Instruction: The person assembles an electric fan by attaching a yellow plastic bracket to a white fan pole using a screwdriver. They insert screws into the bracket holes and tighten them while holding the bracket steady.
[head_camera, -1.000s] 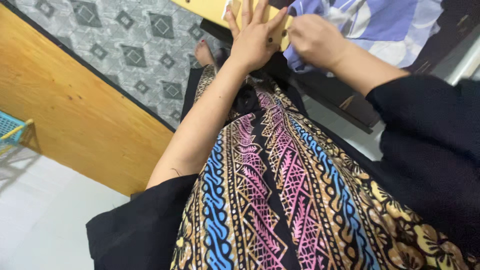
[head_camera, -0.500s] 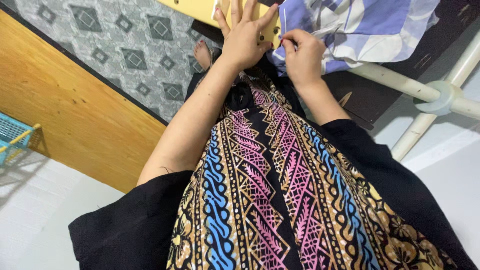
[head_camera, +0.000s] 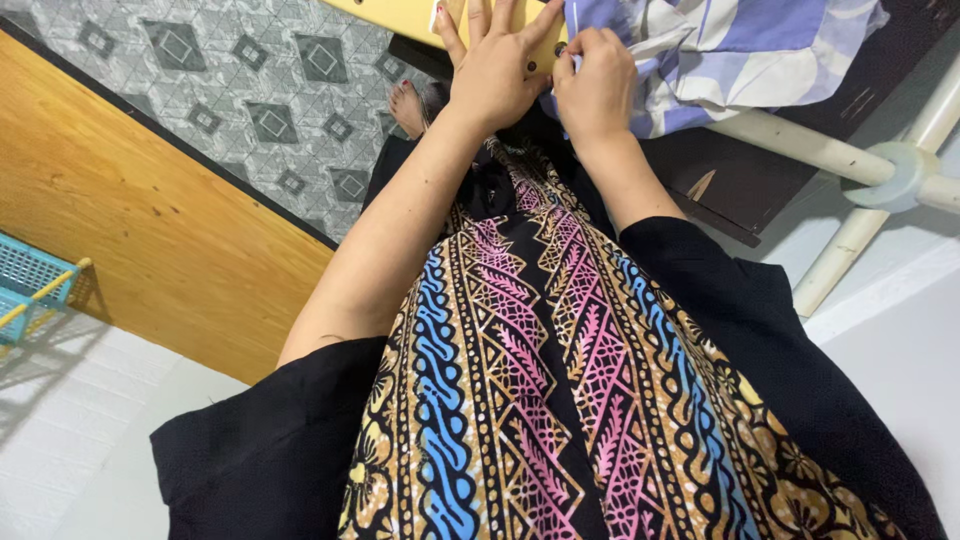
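At the top centre of the frame, your left hand (head_camera: 497, 62) lies spread flat on the yellow board (head_camera: 400, 15) while your right hand (head_camera: 597, 85) pinches the blue-and-white cloth (head_camera: 730, 45) beside it.

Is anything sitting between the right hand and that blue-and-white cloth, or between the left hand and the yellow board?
Nothing visible. The right hand already pinches the edge of the blue-and-white cloth, and the left hand lies flat, fingers spread, on the yellow board. The two hands touch at the cloth's edge.
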